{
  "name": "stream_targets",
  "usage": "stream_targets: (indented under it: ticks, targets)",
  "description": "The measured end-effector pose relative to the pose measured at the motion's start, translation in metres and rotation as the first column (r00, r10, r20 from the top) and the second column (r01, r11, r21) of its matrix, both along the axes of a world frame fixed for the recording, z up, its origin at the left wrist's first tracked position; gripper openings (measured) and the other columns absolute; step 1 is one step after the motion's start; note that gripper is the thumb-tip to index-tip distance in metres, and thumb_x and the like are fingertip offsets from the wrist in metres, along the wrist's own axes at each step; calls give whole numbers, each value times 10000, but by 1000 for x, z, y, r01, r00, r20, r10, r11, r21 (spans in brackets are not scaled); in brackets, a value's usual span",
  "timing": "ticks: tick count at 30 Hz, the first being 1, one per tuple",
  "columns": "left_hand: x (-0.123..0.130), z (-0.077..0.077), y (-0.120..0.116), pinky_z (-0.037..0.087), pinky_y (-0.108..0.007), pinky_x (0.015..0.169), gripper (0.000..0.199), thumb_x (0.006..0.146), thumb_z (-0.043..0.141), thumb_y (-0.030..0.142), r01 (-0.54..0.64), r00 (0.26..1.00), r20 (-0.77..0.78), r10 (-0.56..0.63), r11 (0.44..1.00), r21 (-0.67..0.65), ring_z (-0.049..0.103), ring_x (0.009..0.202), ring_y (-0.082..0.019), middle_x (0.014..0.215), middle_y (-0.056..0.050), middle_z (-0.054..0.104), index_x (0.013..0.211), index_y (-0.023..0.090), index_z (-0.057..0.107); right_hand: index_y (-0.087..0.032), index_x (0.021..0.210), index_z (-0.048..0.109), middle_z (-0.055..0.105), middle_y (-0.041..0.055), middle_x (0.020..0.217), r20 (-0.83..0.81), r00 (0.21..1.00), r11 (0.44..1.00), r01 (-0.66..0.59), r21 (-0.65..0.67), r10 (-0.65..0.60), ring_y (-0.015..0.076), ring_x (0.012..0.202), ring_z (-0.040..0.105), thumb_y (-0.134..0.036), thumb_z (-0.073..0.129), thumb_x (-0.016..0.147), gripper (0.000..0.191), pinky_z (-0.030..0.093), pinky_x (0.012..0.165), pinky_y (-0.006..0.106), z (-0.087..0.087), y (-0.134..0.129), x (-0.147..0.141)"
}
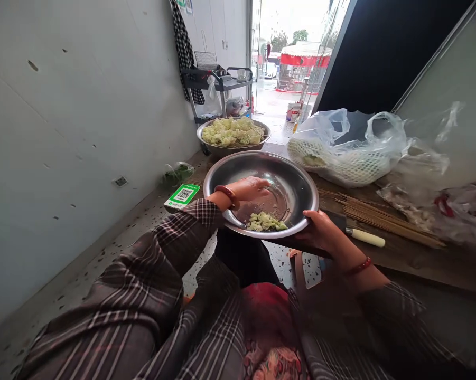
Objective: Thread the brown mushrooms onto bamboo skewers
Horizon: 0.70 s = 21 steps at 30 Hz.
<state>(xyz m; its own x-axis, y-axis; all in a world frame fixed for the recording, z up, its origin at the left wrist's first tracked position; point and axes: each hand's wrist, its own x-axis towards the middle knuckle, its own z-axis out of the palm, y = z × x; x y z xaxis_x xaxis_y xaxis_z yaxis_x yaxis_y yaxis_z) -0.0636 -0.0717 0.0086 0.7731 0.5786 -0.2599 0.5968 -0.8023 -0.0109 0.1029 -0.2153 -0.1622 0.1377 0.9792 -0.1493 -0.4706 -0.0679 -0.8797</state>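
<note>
A wide stainless steel basin [301, 187] is in front of me, tilted toward my body. Small cauliflower pieces [266, 222] lie gathered at its near side. My left hand [250, 188] reaches over the left rim into the basin, fingers stretched out and holding nothing; whether it touches the bottom I cannot tell. At the right, my right hand [325, 232] grips the near-right rim, thumb on top and fingers hidden underneath. Behind this basin stands a second metal bowl [267, 134] heaped with cauliflower florets [233, 132].
Right of the basin lie a knife with a pale handle [367, 237] and many thin wooden skewers [392, 224]. Plastic bags with net-wrapped produce [352, 158] are behind them. A green QR-code card [183, 195] sits at left, by the wall. Farther off stands a cart [222, 84].
</note>
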Motion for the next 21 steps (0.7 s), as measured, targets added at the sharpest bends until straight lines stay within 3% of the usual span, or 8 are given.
stream_targets:
  ticks: [4, 7, 9, 11, 14, 17, 19, 21]
  targets:
    - [-23, 20, -3, 505, -300, 938, 450, 959, 537, 390, -74, 997, 5, 74, 997, 3, 674, 1025, -202, 1248, -100, 714, 1330, 162, 649, -291, 800, 544, 647, -13, 598, -65, 995, 996, -76, 50, 80, 208, 508, 665, -344, 602, 857, 97, 639, 524, 410, 8, 6, -4]
    - [-50, 32, -4, 465, -352, 1070, 487, 934, 560, 405, -102, 990, 102, 97, 994, 46, 641, 1175, -230, 1366, -126, 644, 1355, 170, 626, -296, 779, 563, 668, 5, 626, -80, 986, 987, -137, 79, 144, 218, 532, 673, -350, 634, 838, 106, 635, 534, 413, 11, 11, -4]
    - [-73, 38, -8, 371, -404, 1188, 541, 918, 585, 409, -150, 970, 214, 119, 979, 136, 534, 1360, -267, 1466, -155, 569, 1394, 152, 587, -300, 743, 544, 651, -3, 610, -40, 990, 987, -133, 87, 136, 204, 514, 648, -354, 655, 819, 145, 620, 519, 386, 11, 14, -3]
    - [-98, 41, -15, 271, -456, 1255, 632, 901, 618, 425, -287, 912, 364, 189, 928, 238, 397, 1485, -302, 1545, -188, 483, 1451, 129, 522, -303, 697, 509, 604, -17, 560, 22, 993, 987, -115, 109, 113, 187, 459, 590, -368, 655, 812, 197, 571, 448, 353, 8, 17, -4]
    - [-138, 38, -30, 274, -526, 1252, 795, 856, 692, 465, -567, 727, 601, 332, 783, 254, 339, 1517, -352, 1586, -225, 403, 1520, 130, 411, -292, 699, 511, 580, -30, 547, 78, 991, 985, -122, 124, 113, 185, 437, 556, -370, 658, 808, 198, 520, 398, 342, 6, 28, -8]
    - [-179, 35, -51, 360, -523, 1208, 858, 841, 734, 483, -769, 440, 815, 378, 628, 123, 390, 1489, -349, 1598, -211, 375, 1550, 193, 347, -279, 755, 564, 640, -12, 623, 125, 983, 968, -157, 195, 134, 192, 489, 590, -337, 665, 796, 123, 529, 425, 334, 14, 48, -19]
    - [-206, 39, -70, 416, -473, 1177, 827, 882, 703, 481, -829, 210, 900, 381, 558, -42, 433, 1471, -314, 1619, -202, 352, 1562, 214, 314, -275, 742, 560, 624, -10, 599, 201, 968, 943, -200, 267, 148, 182, 468, 565, -340, 653, 792, 124, 497, 402, 317, 27, 64, -32]
    - [-231, 46, -94, 473, -434, 1134, 761, 922, 660, 482, -814, 19, 907, 421, 533, -230, 487, 1436, -290, 1603, -199, 397, 1551, 206, 331, -267, 713, 535, 575, -25, 551, 292, 946, 912, -237, 333, 139, 164, 443, 530, -365, 641, 792, 165, 464, 387, 295, 44, 80, -50]
